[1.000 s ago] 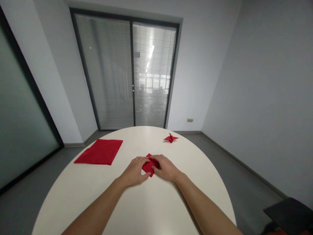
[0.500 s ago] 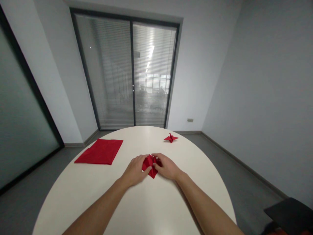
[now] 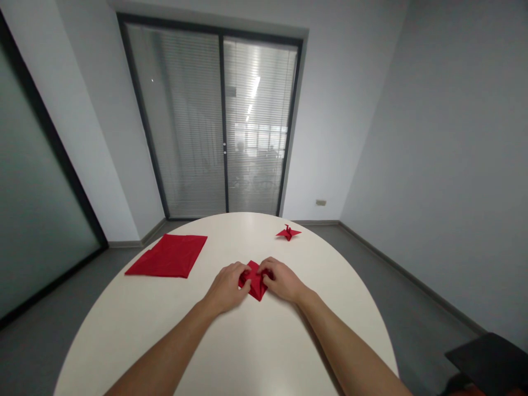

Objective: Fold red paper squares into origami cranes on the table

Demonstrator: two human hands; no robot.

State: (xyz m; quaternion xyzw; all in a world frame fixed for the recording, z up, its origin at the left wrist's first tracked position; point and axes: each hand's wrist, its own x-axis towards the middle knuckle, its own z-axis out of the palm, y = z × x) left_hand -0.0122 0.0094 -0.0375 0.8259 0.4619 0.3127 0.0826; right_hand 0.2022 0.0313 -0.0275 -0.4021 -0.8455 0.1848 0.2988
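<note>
A small piece of folded red paper lies on the white round table between my hands, one corner pointing toward me. My left hand curls its fingers over the paper's left side, thumb near the front. On the opposite side my right hand pinches the right edge between thumb and fingers. Parts of the paper are hidden beneath the fingertips. Beyond my right hand stands a finished red paper crane with its wings spread.
A stack of red paper sheets lies at the table's left. The white table has a curved edge all round. A dark chair-like object stands at the lower right. A glass partition with blinds is behind the table.
The left thumb has drawn back from the paper's middle toward its left side. The right fingers have curled in closer, and more of the paper's middle now shows lying flat.
</note>
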